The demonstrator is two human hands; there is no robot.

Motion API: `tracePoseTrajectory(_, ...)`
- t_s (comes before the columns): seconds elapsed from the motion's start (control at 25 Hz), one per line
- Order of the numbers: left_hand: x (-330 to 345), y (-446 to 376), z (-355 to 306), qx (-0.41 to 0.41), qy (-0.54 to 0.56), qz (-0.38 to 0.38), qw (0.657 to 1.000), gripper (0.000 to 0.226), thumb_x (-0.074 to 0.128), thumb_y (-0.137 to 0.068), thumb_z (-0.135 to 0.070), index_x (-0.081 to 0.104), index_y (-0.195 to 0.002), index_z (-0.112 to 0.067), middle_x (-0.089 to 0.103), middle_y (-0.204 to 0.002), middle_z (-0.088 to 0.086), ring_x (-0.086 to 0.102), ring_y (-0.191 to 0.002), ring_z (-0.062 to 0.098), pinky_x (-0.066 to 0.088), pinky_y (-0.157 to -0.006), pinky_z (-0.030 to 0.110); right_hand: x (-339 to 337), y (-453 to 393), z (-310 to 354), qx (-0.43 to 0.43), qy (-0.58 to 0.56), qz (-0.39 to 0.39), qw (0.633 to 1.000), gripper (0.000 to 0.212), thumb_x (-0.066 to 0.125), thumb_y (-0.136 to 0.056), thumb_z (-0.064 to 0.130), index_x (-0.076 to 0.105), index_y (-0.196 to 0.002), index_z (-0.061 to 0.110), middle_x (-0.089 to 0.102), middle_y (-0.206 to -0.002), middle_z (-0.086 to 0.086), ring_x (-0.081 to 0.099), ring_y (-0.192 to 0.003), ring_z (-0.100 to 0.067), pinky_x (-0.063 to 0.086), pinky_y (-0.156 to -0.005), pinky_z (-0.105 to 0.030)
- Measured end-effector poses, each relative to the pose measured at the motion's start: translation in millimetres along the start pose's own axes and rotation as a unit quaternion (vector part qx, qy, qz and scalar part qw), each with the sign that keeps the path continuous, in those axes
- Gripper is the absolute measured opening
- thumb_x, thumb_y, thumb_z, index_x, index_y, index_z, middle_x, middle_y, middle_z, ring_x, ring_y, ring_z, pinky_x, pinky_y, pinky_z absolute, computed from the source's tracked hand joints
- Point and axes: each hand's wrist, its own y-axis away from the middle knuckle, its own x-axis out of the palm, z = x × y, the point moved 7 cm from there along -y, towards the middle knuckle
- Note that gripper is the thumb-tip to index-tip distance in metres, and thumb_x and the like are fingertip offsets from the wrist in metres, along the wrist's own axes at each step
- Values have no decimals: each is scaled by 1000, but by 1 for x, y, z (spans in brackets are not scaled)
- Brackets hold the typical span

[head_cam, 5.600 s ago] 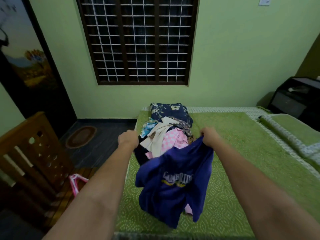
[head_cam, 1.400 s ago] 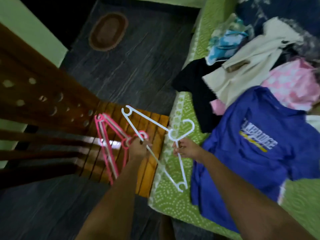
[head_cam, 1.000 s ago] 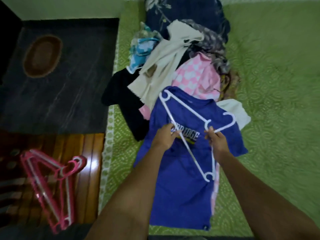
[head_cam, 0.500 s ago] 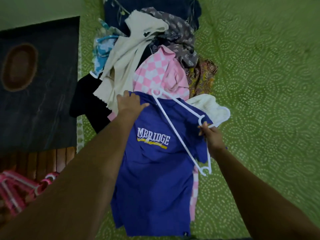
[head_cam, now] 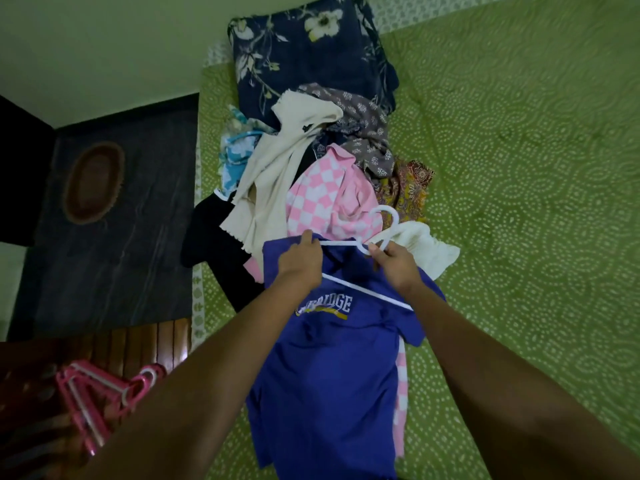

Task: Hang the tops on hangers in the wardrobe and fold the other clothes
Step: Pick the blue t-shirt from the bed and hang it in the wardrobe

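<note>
- Bed [head_cam: 519, 168] w/ green cover, white dotted swirl print; dark plank floor at left w/ oval brown mat [head_cam: 92, 181].
- Blue T-shirt [head_cam: 329, 368], smooth knit w/ white block lettering, lies flat on bed, collar end twd the clothes pile [head_cam: 311, 150].
- White hanger [head_cam: 367, 289], thin plastic, on top of shirt's upper part; hook curves over pink-white checked fabric [head_cam: 329, 199].
- Left hand [head_cam: 299, 261]: fingers curled, pinching shirt's collar edge & hanger arm.
- Right hand [head_cam: 398, 265]: fingers clamped on hanger at base of hook.
- Pile: cream ribbed top, navy floral cloth, grey print, black piece.
- Pink hangers [head_cam: 100, 393] stacked on slatted wood chair [head_cam: 156, 344], lower left.
</note>
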Motion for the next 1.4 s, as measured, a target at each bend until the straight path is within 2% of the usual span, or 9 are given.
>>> tracePoseTrajectory(0.2, -33, 44, 5, 76, 95, -23, 992, 63, 57, -88, -31, 33, -144, -17, 37, -141, 6, 48, -113, 29, 46, -79, 40, 16, 26, 50, -42, 39, 23, 998, 32, 52, -98, 28, 59, -71, 12, 55, -60, -1, 50, -60, -15, 38, -60, -24)
tracePoseTrajectory(0.32, -62, 68, 15, 166, 10, -134, 977, 46, 41, -93, -58, 42, -132, -34, 61, -109, -2, 40, -114, 21, 28, -90, 39, -2, 54, 61, -50, 14, 6, 999, 37, 53, -98, 26, 52, -63, 13, 52, -55, 0, 47, -55, -12, 38, -63, -24)
tracePoseTrajectory(0.48, -59, 98, 10, 205, 125, -8, 971, 27, 48, -99, -34, 53, -115, -13, 60, -113, 7, 51, -103, 22, 33, -86, 33, -17, 106, 84, -51, 21, -21, 998, 31, 53, -97, 31, 57, -74, 10, 61, -69, -6, 50, -71, -18, 36, -74, -33)
tracePoseTrajectory(0.64, -67, 150, -13, 242, 206, -55, 947, 31, 51, -98, -27, 56, -101, 3, 59, -100, 19, 54, -91, 31, 34, -71, 35, -49, 201, 113, -128, 112, -380, 909, 33, 58, -93, 36, 54, -110, 8, 54, -107, -9, 45, -104, -27, 35, -89, -43)
tracePoseTrajectory(0.68, -75, 165, -18, 250, 219, -85, 939, 31, 51, -98, -27, 56, -99, 3, 60, -96, 20, 55, -89, 32, 36, -71, 36, -44, 224, 120, -181, 123, -392, 893, 31, 59, -92, 36, 55, -106, 8, 54, -104, -9, 47, -101, -29, 38, -87, -45)
tracePoseTrajectory(0.84, -122, 247, -31, 298, 246, -174, 906, 26, 51, -98, -25, 60, -96, 0, 61, -89, 16, 53, -80, 24, 34, -68, 35, 13, 265, 127, -208, 225, -182, 934, 45, 59, -87, 50, 58, -113, 12, 59, -110, -6, 51, -103, -30, 41, -85, -43)
tracePoseTrajectory(1.0, -160, 326, -37, 375, 228, -227, 869, 22, 52, -97, -23, 63, -96, -4, 61, -85, 8, 52, -78, 20, 35, -68, 31, 10, 322, 165, -215, 176, -282, 918, 41, 62, -89, 39, 54, -117, 11, 55, -117, -10, 48, -110, -30, 38, -87, -43)
tracePoseTrajectory(1.24, -193, 398, -54, 394, 206, -286, 849, 22, 45, -100, -23, 64, -103, -12, 61, -93, 7, 56, -85, 24, 35, -67, 32, 6, 419, 190, -313, 25, -268, 911, 40, 56, -86, 51, 57, -84, 11, 61, -75, -5, 54, -70, -17, 44, -69, -48)
tracePoseTrajectory(1.4, -218, 435, -68, 440, 200, -327, 812, 23, 42, -101, -19, 62, -105, -9, 61, -98, 6, 52, -87, 19, 34, -70, 30, -8, 441, 100, -60, 139, -100, 983, 53, 62, -77, 63, 64, -114, 24, 68, -107, 3, 64, -91, -16, 51, -85, -36)
